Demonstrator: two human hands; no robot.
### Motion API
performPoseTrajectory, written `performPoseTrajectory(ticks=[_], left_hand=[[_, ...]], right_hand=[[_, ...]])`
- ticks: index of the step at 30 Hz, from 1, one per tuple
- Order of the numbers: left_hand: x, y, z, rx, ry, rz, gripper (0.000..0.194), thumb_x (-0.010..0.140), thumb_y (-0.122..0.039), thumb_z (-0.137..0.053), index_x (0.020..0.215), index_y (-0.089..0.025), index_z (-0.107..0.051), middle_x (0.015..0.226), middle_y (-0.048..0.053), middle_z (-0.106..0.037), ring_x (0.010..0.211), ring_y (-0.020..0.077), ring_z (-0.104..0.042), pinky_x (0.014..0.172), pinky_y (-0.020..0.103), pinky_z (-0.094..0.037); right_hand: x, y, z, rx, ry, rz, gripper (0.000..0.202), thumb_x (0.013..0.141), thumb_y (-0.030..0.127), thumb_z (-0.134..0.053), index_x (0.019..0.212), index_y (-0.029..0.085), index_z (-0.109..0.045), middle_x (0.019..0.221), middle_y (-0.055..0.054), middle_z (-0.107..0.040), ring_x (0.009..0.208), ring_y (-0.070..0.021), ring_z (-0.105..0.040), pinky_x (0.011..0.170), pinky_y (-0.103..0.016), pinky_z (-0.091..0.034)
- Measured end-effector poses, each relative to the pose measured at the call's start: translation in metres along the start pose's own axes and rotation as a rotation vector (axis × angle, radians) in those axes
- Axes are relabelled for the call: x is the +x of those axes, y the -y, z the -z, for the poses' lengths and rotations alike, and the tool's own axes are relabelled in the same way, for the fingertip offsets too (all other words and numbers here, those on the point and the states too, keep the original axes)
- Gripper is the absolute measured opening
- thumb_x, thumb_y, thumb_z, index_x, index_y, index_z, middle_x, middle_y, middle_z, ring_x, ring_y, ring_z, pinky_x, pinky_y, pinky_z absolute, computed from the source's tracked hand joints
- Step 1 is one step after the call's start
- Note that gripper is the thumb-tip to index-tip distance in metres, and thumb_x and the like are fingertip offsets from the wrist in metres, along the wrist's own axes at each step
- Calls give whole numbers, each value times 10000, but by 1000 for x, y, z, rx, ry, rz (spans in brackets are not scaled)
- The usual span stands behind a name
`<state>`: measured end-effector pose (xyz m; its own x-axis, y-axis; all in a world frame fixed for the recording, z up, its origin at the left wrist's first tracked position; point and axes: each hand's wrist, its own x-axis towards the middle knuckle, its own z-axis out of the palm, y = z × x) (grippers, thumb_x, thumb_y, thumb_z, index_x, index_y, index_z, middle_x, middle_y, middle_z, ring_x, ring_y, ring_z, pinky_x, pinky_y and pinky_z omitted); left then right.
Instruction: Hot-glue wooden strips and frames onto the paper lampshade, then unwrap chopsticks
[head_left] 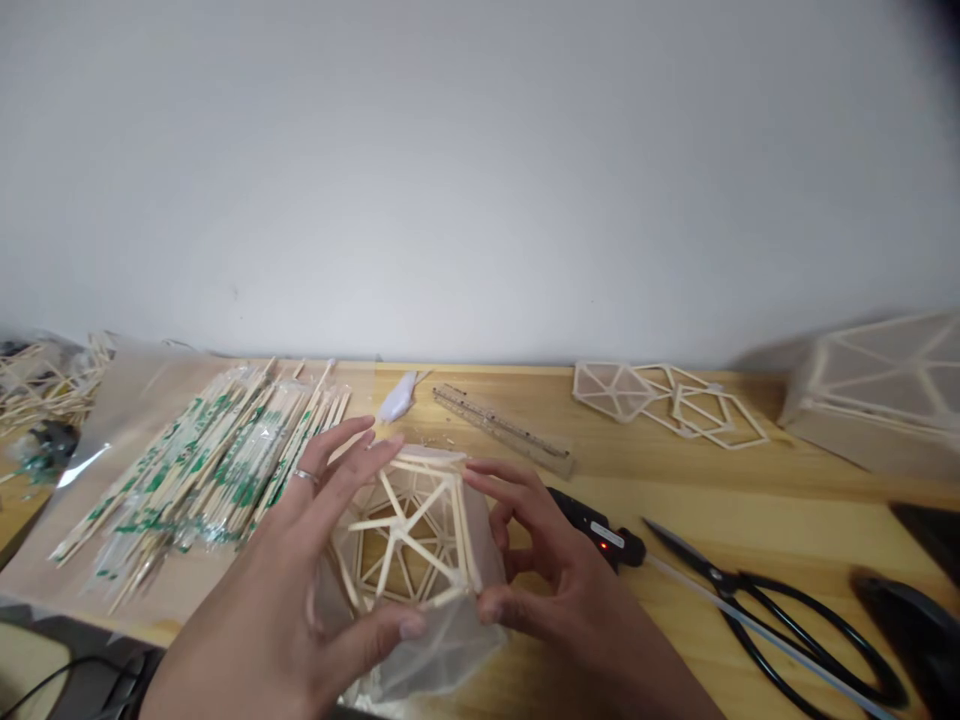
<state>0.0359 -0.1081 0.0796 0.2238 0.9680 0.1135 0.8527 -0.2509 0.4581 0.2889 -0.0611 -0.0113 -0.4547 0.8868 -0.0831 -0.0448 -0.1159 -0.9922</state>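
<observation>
Between my two hands is a stick-frame box [399,530] made of thin wooden sticks, with translucent sheet on its sides. Spoke-like sticks meet at a hub on its upper face, and through it more sticks and the wood tabletop show. My left hand [292,570] grips the left side, fingers over the far rim and thumb along the near edge. A ring is on one of its fingers. My right hand [551,565] holds the right side, thumb at the near corner and fingertips at the far corner. Just beyond that hand lies a black glue gun [600,530] with a red light.
Wrapped chopsticks [225,450] lie in a pile at left on a clear sheet [45,570]. Behind are a ruler [502,425] and flat stick frames [675,400]. At right are black scissors [720,582], a glue stick [780,632] and a larger covered frame [885,390].
</observation>
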Motion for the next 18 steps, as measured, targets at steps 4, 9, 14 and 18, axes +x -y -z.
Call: performPoseTrajectory(ticks=[4,9,14,18], left_hand=[[0,13,-5,-212,-62,60,656,1034,-408,-605,1639,-434,-355,1710,49,-428,1605,351,-380,1285,614,-398],[7,23,-6,-278,-49,50,512,1029,-338,-620,1529,-416,-537,1628,31,-548,1551,314,-474,1265,564,-448],[7,33,-5,-383,-22,0,561,1008,-321,-661,1547,-421,-537,1609,23,-589,1557,300,-475,1288,573,-413],[5,34,-11,-410,-16,42,587,1004,-378,-660,1574,-411,-521,1645,8,-554,1567,306,-463,1299,554,-397]], right_hand=[[-1,-1,1,5,-5,-2,715,696,546,-967,1364,448,-733,1557,-52,-471,1048,-218,-612,838,-342,-650],[-2,-7,4,-9,6,-2,701,737,537,-944,1393,452,-712,1588,-61,-452,1159,-263,-606,873,-360,-648],[-4,-15,0,24,-56,-24,771,660,669,-936,1370,449,-729,1584,-61,-401,1218,-290,-572,852,-351,-652],[-7,-18,-3,50,-67,-35,783,661,734,-896,1369,442,-733,1437,-74,-433,1166,-275,-557,848,-356,-651]])
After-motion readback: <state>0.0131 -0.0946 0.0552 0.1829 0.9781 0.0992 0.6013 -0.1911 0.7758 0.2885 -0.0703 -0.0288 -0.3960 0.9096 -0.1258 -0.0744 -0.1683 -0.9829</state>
